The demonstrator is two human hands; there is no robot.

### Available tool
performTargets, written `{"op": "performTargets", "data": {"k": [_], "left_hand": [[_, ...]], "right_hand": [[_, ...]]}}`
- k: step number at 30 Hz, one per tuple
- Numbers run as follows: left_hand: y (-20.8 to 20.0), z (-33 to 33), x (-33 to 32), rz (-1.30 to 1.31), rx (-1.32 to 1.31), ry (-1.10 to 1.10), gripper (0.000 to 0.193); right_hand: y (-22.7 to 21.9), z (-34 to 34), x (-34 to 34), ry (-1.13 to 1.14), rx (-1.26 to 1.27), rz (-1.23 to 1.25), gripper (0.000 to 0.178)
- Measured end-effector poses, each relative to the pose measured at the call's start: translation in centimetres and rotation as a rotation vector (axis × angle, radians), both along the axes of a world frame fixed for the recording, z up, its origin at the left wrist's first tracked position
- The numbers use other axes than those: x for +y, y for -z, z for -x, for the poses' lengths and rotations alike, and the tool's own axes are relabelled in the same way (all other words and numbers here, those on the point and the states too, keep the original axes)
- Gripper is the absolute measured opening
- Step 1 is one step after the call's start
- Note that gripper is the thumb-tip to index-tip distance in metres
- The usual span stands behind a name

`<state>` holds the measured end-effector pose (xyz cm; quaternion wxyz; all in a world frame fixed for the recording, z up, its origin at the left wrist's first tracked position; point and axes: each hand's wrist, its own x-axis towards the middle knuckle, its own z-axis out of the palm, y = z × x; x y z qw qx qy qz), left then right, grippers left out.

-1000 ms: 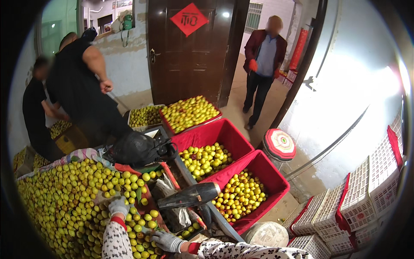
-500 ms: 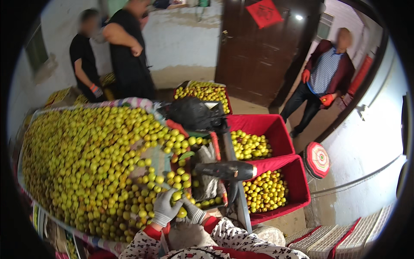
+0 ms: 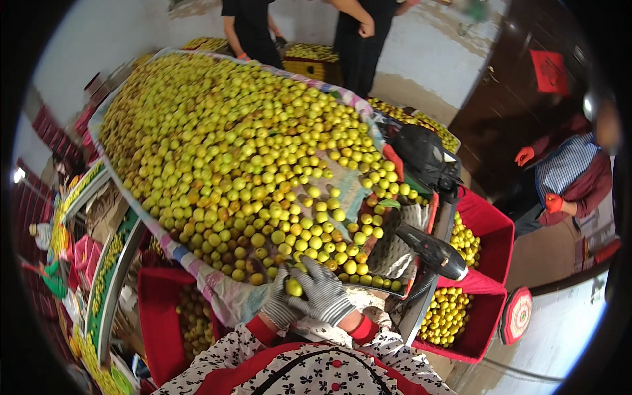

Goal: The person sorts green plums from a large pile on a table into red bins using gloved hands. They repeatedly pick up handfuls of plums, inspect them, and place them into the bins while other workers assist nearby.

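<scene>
Both of my hands wear grey-striped knit gloves and meet at the near edge of a broad heap of round yellow-green fruit (image 3: pixel 217 151). One yellow-green fruit (image 3: pixel 293 288) is held in my left hand (image 3: pixel 279 306), its fingers bent around the fruit's left side. My right hand (image 3: pixel 324 294) lies close against it, fingers stretched forward and apart, with the thumb near the held fruit. The right fingertips reach toward loose fruit on the cloth-lined table edge (image 3: pixel 227 299). Some fruit has brownish-red patches.
Beside my right arm lies a black hair dryer (image 3: pixel 431 251); a black bag (image 3: pixel 421 155) sits beyond it. Red bins (image 3: pixel 490 230) with fruit stand right, another red bin (image 3: pixel 155 316) left. A green-belted conveyor (image 3: pixel 118 270) runs at left. Other people stand behind the table and at right.
The view has swung left, bringing the conveyor and left bin into sight. My right hand has shifted from low beside the left one to stretched forward over the fruit's edge.
</scene>
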<state>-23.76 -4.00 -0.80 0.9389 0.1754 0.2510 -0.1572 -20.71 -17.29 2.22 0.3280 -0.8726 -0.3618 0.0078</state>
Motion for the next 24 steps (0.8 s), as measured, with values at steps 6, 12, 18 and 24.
{"op": "performTargets", "data": {"k": [6, 12, 18, 24], "left_hand": [[-1.4, 7.6, 10.0, 0.017, -0.170, -0.488, 0.045], [4.7, 18.2, 23.4, -0.230, 0.114, -0.788, 0.042], [17.1, 20.4, 31.4, -1.484, 0.489, -0.653, 0.035], [3.6, 2.3, 25.9, -2.410, -0.085, -0.551, 0.035]], "right_hand": [[3.2, -1.2, 4.5, -0.133, -0.021, 0.024, 0.055], [9.0, -8.2, 3.5, -0.095, -0.027, 0.383, 0.054], [8.3, -9.0, 3.3, -0.298, 0.010, 0.569, 0.058], [10.7, -9.9, -3.5, -0.128, -0.030, 0.594, 0.053]]}}
